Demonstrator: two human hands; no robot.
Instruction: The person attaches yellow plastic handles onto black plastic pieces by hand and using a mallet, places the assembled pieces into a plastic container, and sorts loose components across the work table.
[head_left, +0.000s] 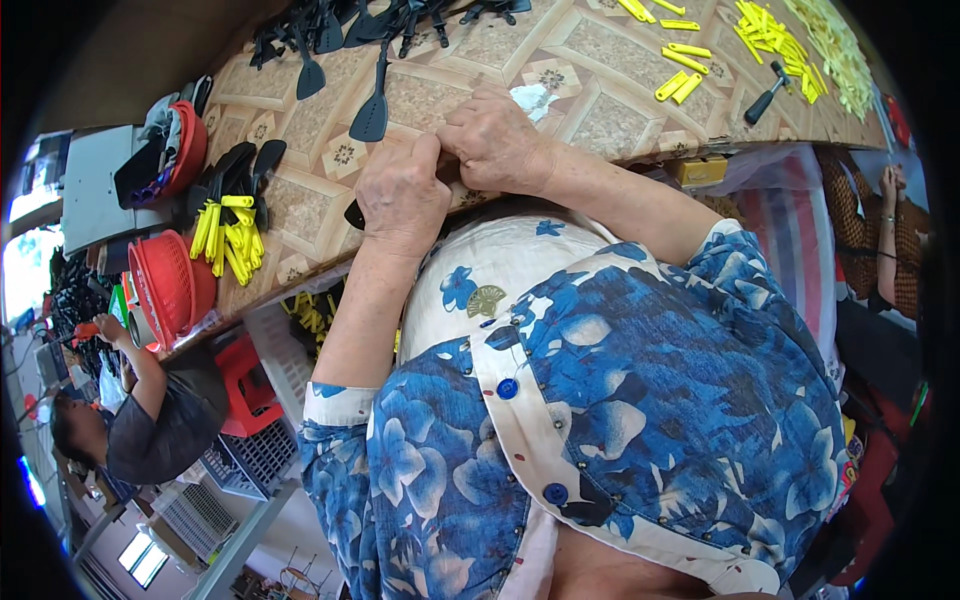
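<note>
My left hand is closed at the table's near edge. A dark, rounded end of a black utensil pokes out on its left side; the rest is hidden in the fist. My right hand is also closed, its fingers curled against the left hand's. Something dark shows in the gap between the two fists, but what the right hand grips is hidden. Just beyond them lies a black slotted spatula, and a crumpled white scrap rests past the right knuckles.
More black utensils lie at the far edge. Yellow handles and a small hammer are at far right. On the left, black utensils with yellow handles lie near a red basket. A co-worker sits at left.
</note>
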